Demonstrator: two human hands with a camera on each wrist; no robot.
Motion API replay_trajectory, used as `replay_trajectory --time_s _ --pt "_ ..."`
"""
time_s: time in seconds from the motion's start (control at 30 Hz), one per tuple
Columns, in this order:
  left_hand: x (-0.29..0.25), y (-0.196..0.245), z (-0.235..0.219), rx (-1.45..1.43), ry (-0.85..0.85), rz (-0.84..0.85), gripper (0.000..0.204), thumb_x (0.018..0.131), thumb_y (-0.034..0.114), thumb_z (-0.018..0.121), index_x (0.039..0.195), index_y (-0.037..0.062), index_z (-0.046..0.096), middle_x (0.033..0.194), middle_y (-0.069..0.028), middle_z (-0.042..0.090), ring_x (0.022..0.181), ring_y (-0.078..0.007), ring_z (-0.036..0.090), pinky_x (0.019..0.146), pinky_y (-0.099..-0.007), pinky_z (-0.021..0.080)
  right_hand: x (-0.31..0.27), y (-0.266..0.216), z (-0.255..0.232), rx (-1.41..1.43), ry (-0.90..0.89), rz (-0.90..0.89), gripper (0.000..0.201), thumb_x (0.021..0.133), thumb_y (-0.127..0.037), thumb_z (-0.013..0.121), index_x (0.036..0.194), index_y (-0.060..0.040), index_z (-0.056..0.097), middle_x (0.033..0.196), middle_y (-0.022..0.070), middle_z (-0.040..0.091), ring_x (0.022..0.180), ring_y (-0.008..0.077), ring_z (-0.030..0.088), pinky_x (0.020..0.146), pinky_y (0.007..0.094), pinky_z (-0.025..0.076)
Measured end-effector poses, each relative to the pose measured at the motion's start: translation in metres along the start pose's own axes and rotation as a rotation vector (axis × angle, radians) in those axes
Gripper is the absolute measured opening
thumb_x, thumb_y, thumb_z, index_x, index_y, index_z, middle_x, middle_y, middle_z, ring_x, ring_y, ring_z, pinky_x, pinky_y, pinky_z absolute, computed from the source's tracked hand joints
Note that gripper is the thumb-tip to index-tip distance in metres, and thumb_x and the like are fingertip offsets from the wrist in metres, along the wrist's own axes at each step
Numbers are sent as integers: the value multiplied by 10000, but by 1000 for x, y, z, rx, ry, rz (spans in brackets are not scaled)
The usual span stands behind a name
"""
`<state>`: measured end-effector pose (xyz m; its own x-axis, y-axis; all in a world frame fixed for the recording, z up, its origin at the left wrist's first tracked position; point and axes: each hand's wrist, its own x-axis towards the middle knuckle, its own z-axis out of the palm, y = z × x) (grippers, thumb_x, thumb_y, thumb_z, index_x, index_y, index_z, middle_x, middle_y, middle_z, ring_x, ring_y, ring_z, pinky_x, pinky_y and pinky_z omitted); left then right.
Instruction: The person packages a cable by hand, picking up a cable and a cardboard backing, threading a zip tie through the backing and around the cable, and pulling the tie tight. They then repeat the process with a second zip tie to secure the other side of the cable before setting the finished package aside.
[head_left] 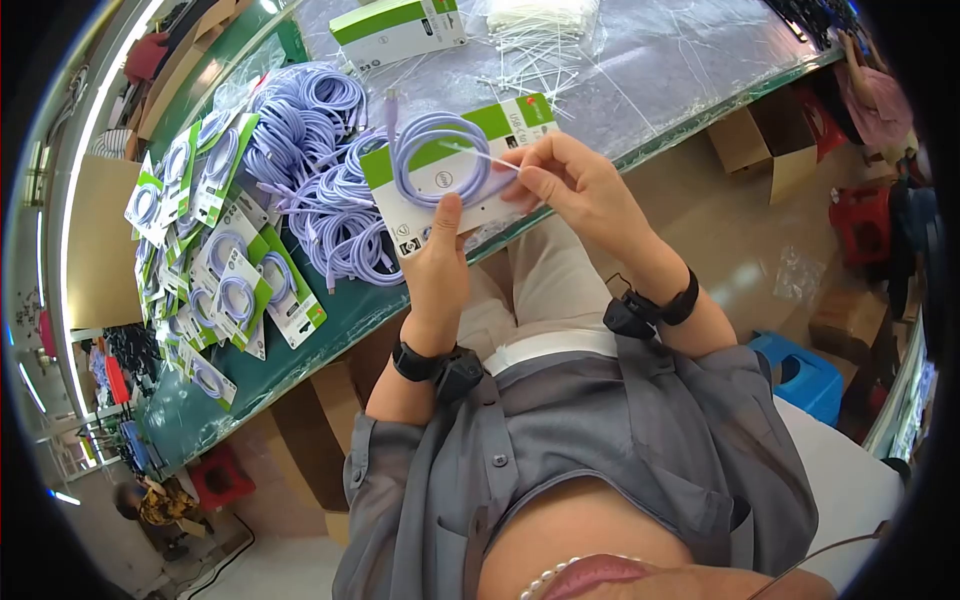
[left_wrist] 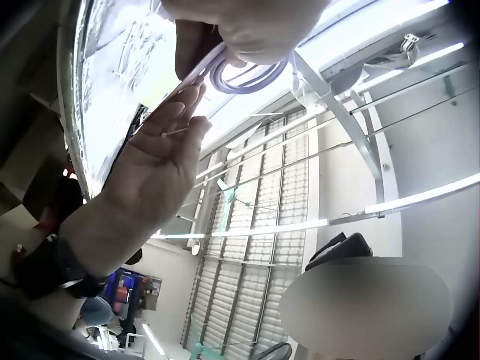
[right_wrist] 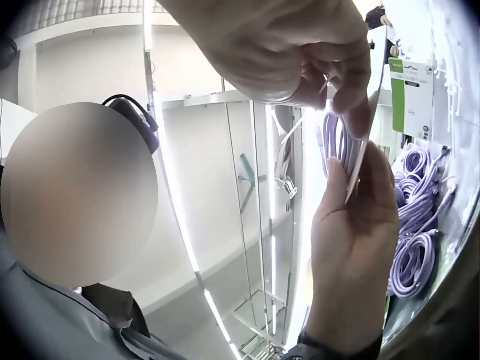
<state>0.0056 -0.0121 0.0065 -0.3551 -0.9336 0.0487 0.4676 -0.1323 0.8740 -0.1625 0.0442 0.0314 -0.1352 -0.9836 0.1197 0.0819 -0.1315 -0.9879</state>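
My left hand [head_left: 440, 270] grips a green and white packaging card [head_left: 395, 212], its thumb on the front near the lower edge. On that card lies a coiled purple USB cable [head_left: 402, 172], one plug standing out past the top edge. My right hand [head_left: 585, 190] pinches a thin white cable tie [head_left: 490, 157] between thumb and finger at the card's right side. The tie's strip reaches across the coil. In the right wrist view, the left thumb presses by the coil [right_wrist: 335, 139], and the card stands nearly edge-on.
Loose purple cables [head_left: 300, 130] are heaped on the green-edged table [head_left: 350, 325]. Left of them lie many cards with coiled cables [head_left: 225, 250]. A green and white box [head_left: 400, 38] and a bunch of white cable ties [head_left: 540, 20] lie farther back. A blue stool [head_left: 800, 375] stands at right.
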Motion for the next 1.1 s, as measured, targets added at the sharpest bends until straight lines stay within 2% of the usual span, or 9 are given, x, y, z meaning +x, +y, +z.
replay_trajectory --time_s 0.07,0.13,0.17,0.23,0.47,0.6,0.63,0.73,1.1 --pt "4 0 -1 -51 -3 -14 412 938 68 518 1320 52 365 1207 -113 529 1082 -236 573 882 -376 529 2 10 7 94 82 -76 73 901 -61 572 918 0 536 1084 126 617 802 141 632 677 255 520" --pt "8 -1 -3 -143 4 -111 393 943 83 514 1313 56 383 1211 -118 533 1089 -253 572 883 -371 530 -5 7 14 -262 197 -365 77 835 -12 627 874 -5 561 1015 113 601 759 166 605 641 258 499" --pt "8 0 -3 -138 10 -111 393 943 83 514 1313 56 383 1211 -118 533 1089 -253 572 883 -371 530 -10 3 16 -255 194 -362 77 835 -12 627 874 -5 561 1015 113 601 759 166 605 641 258 499" --pt "11 3 0 -230 10 -174 368 958 110 491 1306 37 397 1236 -143 533 1097 -276 577 887 -364 535 -23 -4 15 -541 164 -604 104 768 29 667 818 -8 584 883 88 581 724 187 569 619 274 473" --pt "18 16 -8 -564 31 -363 361 960 167 500 1267 -5 426 1195 -164 574 1104 -294 583 949 -404 508 -39 46 12 -315 267 -292 87 754 38 665 789 -9 600 759 77 552 668 192 535 597 271 433" --pt "22 8 -23 -899 -24 -460 238 961 182 495 1042 -33 557 1058 -180 628 951 -263 629 997 -484 454 -33 42 18 -358 295 -274 82 763 5 667 771 -18 589 738 66 545 656 195 534 618 293 427" --pt "22 11 -21 -888 4 -450 206 956 159 502 960 -34 574 940 -153 634 876 -233 620 1016 -500 431 -31 42 19 -430 299 -313 89 759 -10 672 761 -29 585 729 57 542 648 197 532 631 303 418" --pt "21 11 -20 -935 2 -408 244 928 71 523 1108 -92 509 995 -148 610 889 -223 609 1053 -475 380 -26 40 25 -518 325 -372 101 753 -37 680 747 -53 581 717 40 538 637 201 529 650 316 401" --pt "20 6 -19 -980 14 -427 247 928 67 526 1112 -98 506 979 -143 607 872 -214 614 1052 -463 380 -23 42 28 -491 324 -359 106 749 -39 678 741 -65 576 711 36 537 643 199 535 649 317 392"
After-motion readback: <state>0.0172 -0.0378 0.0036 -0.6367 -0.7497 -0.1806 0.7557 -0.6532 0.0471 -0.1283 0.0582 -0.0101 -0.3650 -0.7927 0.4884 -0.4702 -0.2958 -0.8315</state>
